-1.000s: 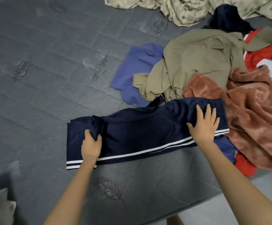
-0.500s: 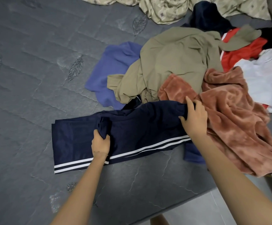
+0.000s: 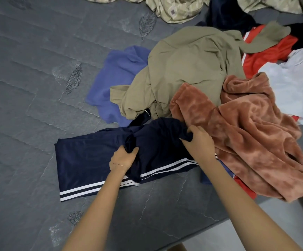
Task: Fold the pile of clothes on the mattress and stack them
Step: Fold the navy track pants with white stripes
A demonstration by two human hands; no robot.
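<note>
Navy track pants (image 3: pixel 85 160) with white side stripes lie across the grey quilted mattress (image 3: pixel 29 78) near its front edge. My left hand (image 3: pixel 122 158) pinches a bunched fold at the pants' middle. My right hand (image 3: pixel 197 142) grips their right end, lifted off the mattress and pulled toward the middle. Right behind it lies the pile: a rust fleece garment (image 3: pixel 246 134), a khaki garment (image 3: pixel 186 69), a blue garment (image 3: pixel 116 77), a red garment (image 3: pixel 268 55) and a white garment (image 3: pixel 295 84).
A beige patterned sheet (image 3: pixel 174 9) is crumpled at the mattress's far edge, with a dark navy garment (image 3: pixel 226 15) beside it. The left half of the mattress shows bare quilting. The mattress's front edge (image 3: pixel 210 221) runs diagonally at lower right, with pale floor (image 3: pixel 255 238) beyond.
My right hand went from flat on the pants to gripping their right end and pulling it leftward toward my left hand, which kept its hold. The view shifted right.
</note>
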